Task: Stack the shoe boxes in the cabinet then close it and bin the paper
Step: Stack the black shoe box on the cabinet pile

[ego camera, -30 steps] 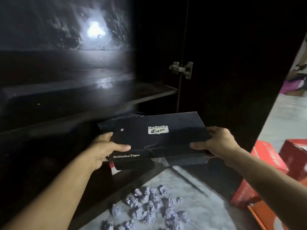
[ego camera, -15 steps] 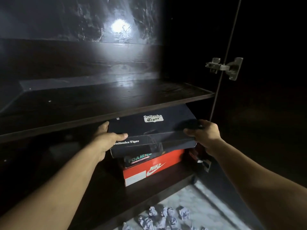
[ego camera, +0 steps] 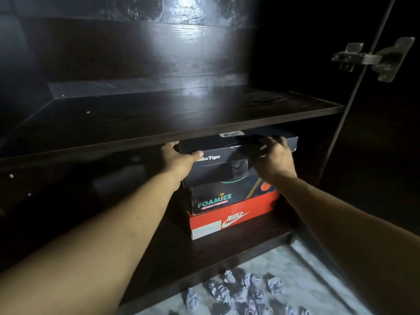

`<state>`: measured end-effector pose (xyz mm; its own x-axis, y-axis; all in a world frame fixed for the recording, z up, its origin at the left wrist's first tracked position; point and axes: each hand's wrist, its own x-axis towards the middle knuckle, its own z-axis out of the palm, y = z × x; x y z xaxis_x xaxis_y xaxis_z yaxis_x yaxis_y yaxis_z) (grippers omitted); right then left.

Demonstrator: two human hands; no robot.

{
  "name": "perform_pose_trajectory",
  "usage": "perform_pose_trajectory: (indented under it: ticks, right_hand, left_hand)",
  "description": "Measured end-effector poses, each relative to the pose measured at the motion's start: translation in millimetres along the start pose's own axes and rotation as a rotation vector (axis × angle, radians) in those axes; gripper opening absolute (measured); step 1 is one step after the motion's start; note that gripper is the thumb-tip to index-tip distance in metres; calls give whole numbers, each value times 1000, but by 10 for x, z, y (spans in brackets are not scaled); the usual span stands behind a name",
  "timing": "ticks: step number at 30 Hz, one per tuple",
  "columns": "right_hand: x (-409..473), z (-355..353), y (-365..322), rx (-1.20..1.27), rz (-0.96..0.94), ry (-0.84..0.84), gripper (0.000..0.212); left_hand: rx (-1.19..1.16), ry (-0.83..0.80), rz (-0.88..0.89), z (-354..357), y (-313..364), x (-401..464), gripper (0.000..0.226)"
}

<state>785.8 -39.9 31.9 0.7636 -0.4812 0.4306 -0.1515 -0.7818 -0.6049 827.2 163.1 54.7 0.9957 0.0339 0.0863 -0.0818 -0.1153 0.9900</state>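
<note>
- I am looking into the dark cabinet (ego camera: 145, 123), where I am holding the black Onitsuka Tiger box (ego camera: 218, 169) at about 12 o'clock from the centre of my view, directly under the edge of the upper shelf (ego camera: 204, 133).
- The black box is sitting over the Foamies box (ego camera: 218, 201), which is lying on the red Nike box (ego camera: 234, 220); I cannot tell whether its weight is fully down yet or whether I am carrying part of it.
- I judge that I am gripping it at both ends so it goes in level and square on the stack, since the gap under the shelf looks tight.
- My left hand (ego camera: 179, 159) is at the box's 9 o'clock end, thumb lying along the front edge of the lid and fingers wrapping round the side, out of sight behind it.
- My right hand (ego camera: 275, 155) is at the 3 o'clock end, fingers curling over the lid's top and front, pressing and holding it.
- Both grips are closing narrowly around the box; neither hand is spread wide.
- The door hinge (ego camera: 372, 57) is showing at 2 o'clock, so the door is standing open and closing it is not yet done.
- Crumpled paper balls (ego camera: 241, 289) are lying on the floor (ego camera: 318, 280) at 6 o'clock, well apart from my hands, not yet binned.
- My guess is that the next move calls for sliding the box back until its front lines up with the boxes beneath.
</note>
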Motion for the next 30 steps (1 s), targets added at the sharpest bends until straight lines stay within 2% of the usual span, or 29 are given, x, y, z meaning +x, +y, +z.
perform_pose_trajectory:
  ticks: [6,9,13,17,20,22,24,27,30]
  right_hand:
    - [145,-8,56,-217,49,-276,75]
    - [212,-67,50,-324,99,-377,82]
    - [243,-143,55,-346,66,-456,91]
    - [65,-288,67,-326,46,-436,89]
    - [-169,-510,120,-282,65,-479,84]
    - [-329,-739,180,-288,93,-496,75]
    - [-505,-1022,226,-319,136,-513,69]
    - [-803,-1524,332,-348,230,-538,69]
    - [-1174,-2121,445,-374,324,-577,61]
  left_hand:
    - [85,58,90,55,-176,4,51]
    - [99,47,92,69,-157,36,49]
    - [109,36,59,117,-112,104,50]
    - [129,92,-5,152,-85,4,60]
    - [252,151,-55,185,-126,-206,70]
    - [332,140,-92,250,-190,-386,62]
    - [436,61,-131,349,-225,-588,49]
    - [560,-271,-148,585,-152,-937,30]
    - [568,-650,-136,845,99,-1438,43]
